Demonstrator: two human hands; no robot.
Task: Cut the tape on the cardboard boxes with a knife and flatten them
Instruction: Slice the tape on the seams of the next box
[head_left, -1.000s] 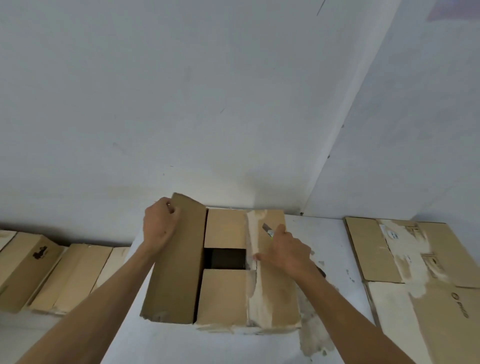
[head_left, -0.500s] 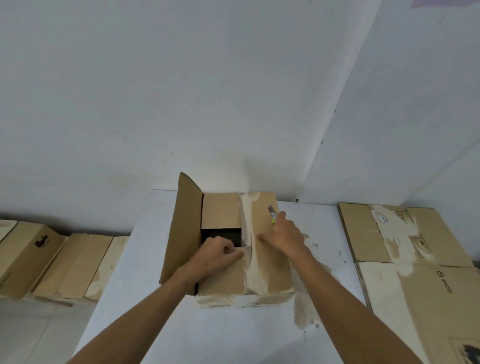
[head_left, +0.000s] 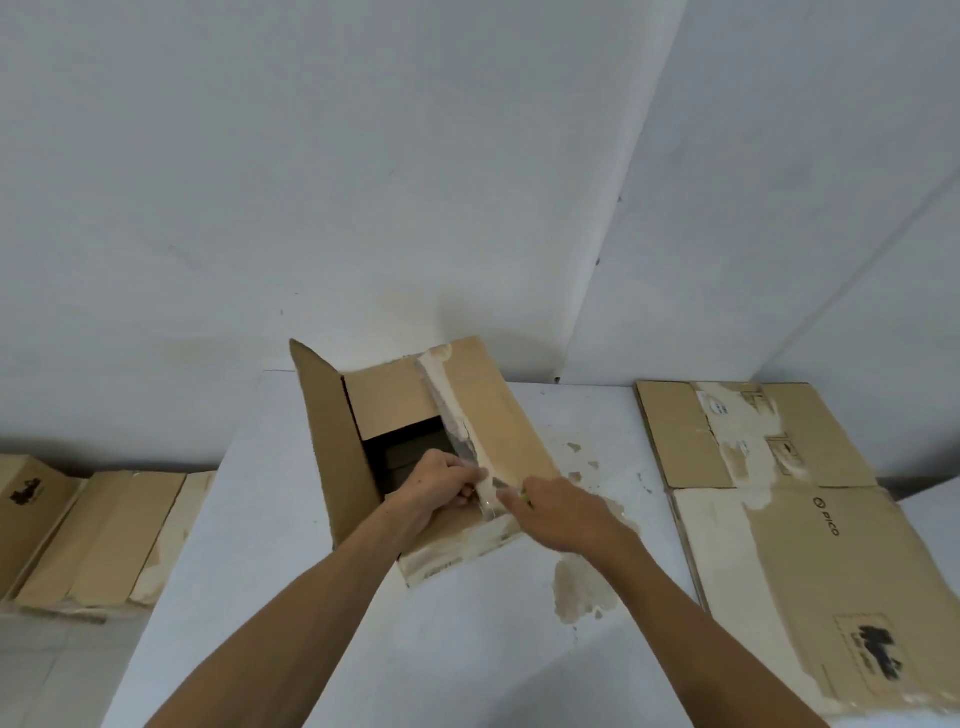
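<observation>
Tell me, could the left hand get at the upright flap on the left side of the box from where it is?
Probably yes. The left hand pinches the tape strip at the box opening, and the upright flap stands just beside it with nothing between; it would first have to let go.

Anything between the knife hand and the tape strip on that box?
Nothing visible. The right hand holds the knife with its blade already at the tape strip on the box. The left hand grips the flap edge right beside it, close to the blade.
</observation>
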